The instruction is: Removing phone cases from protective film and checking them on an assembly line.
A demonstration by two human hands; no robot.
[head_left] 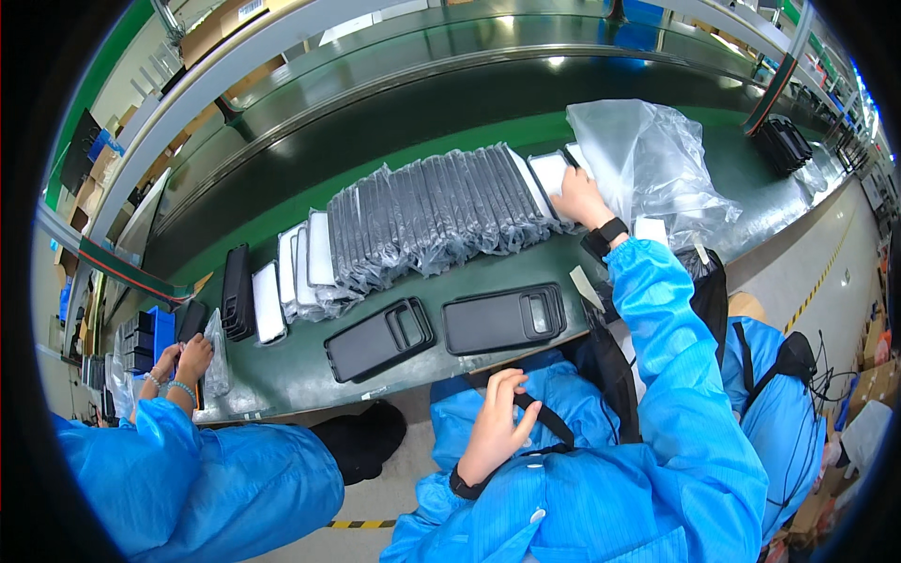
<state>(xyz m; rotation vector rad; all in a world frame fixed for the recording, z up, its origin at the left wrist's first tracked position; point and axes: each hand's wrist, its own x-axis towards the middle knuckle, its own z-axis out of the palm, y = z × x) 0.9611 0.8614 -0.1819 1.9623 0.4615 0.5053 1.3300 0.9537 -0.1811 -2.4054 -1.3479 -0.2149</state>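
Note:
At the right end of a long row of bagged phone cases (432, 211), my right hand (580, 197) reaches out. Its fingers are curled at the edge of a black-rimmed phone case (548, 174) with a white face. A large clear plastic bag (648, 155) lies just beyond this hand. My left hand (496, 427) is raised in front of my body, below the table edge, with fingers bent and apart and nothing in it. Two small stacks of black phone cases with camera cutouts lie flat nearby, the left stack (375, 342) and the right stack (497, 319).
A co-worker's hands (188, 366) are busy at the table's left end, near a blue bin (161, 340). White-faced cases (267, 300) and dark cases (237, 291) stand there too. More black cases (784, 145) stand far right. A conveyor (375, 103) runs behind the green table.

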